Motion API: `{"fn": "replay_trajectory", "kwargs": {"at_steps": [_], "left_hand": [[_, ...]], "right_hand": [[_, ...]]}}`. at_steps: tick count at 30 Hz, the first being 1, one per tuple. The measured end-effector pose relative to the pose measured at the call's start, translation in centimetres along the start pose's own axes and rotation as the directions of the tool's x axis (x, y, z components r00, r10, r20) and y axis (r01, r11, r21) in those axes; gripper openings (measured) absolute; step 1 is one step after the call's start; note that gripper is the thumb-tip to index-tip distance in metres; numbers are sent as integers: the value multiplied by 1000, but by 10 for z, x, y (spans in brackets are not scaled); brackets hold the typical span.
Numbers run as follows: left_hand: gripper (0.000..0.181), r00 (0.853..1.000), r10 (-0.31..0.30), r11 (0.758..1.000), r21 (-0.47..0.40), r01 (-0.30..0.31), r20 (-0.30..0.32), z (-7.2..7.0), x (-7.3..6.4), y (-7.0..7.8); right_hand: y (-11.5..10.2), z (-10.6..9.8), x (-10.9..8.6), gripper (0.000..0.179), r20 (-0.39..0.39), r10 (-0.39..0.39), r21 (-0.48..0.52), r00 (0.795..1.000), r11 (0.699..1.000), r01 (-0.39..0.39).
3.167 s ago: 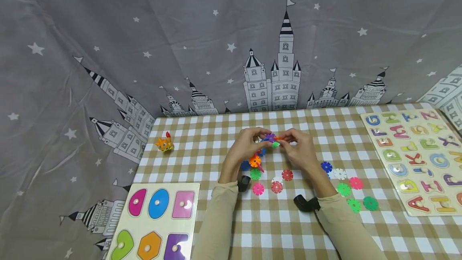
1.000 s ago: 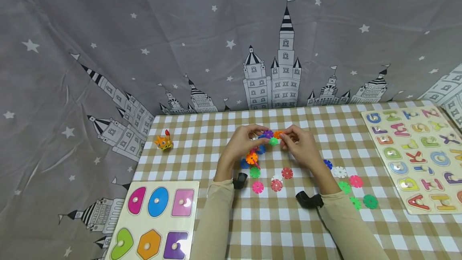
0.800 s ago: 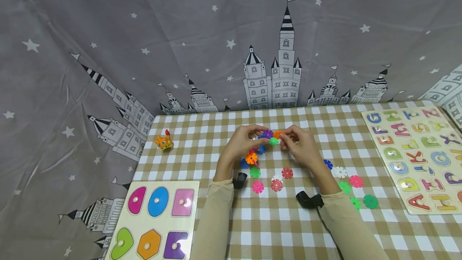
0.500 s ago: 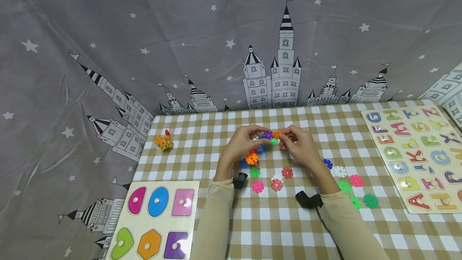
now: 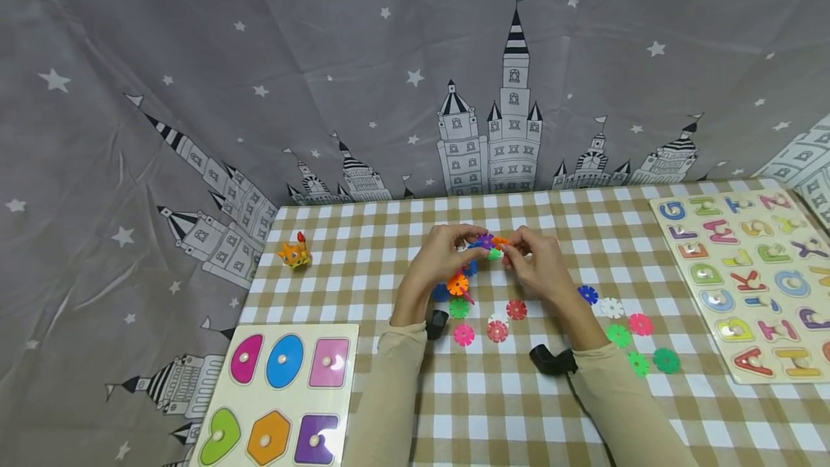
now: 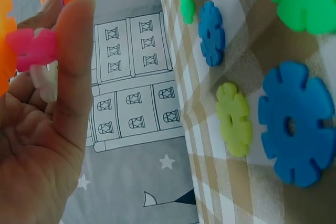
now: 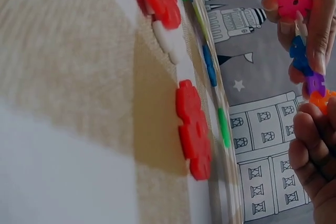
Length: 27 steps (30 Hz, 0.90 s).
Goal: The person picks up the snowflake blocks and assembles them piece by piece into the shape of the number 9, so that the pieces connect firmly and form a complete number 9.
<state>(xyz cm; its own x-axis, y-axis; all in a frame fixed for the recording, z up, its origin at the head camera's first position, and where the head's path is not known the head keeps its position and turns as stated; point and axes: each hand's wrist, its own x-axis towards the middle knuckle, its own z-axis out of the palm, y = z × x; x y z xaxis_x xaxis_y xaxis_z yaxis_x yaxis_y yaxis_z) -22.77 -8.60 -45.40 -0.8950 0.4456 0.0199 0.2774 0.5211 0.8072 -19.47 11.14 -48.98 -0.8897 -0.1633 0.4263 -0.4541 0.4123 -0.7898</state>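
You had even, fairly muted light over the tabletop (image 5: 493,409), its source out of view and the shadows faint. Near the tabletop's left edge, a small white glare marked the pink square (image 5: 328,372). In your head view, castle prints leaned outward on the grey curtain (image 5: 84,164) at left. Your left wrist view softened the nearest green disc (image 6: 304,1); your right wrist view smeared the closest cloth (image 7: 63,51).
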Motion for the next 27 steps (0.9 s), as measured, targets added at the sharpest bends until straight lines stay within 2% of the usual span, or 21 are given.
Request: {"fn": "replay_trajectory", "kwargs": {"at_steps": [9,15,19,24,27], "left_hand": [[30,1000,-16,1000,-11,16,24,2,0,-2],[33,995,-78,992,-96,84,67,2,-2,-5],[34,992,-95,987,-119,105,87,0,-2,-6],[35,992,-76,991,-102,86,96,-3,-1,-7],[34,993,-76,993,-89,84,86,-4,-1,-9]], "right_hand": [[1,-3,1,11,49,-2,-11,999,1000,2],[0,-6,1,10,122,100,53,987,993,-107],[-1,-6,2,5,160,119,33,980,992,-126],[3,-9,3,23,166,131,54,977,988,-142],[5,-15,2,28,202,155,16,967,987,-161]]}}
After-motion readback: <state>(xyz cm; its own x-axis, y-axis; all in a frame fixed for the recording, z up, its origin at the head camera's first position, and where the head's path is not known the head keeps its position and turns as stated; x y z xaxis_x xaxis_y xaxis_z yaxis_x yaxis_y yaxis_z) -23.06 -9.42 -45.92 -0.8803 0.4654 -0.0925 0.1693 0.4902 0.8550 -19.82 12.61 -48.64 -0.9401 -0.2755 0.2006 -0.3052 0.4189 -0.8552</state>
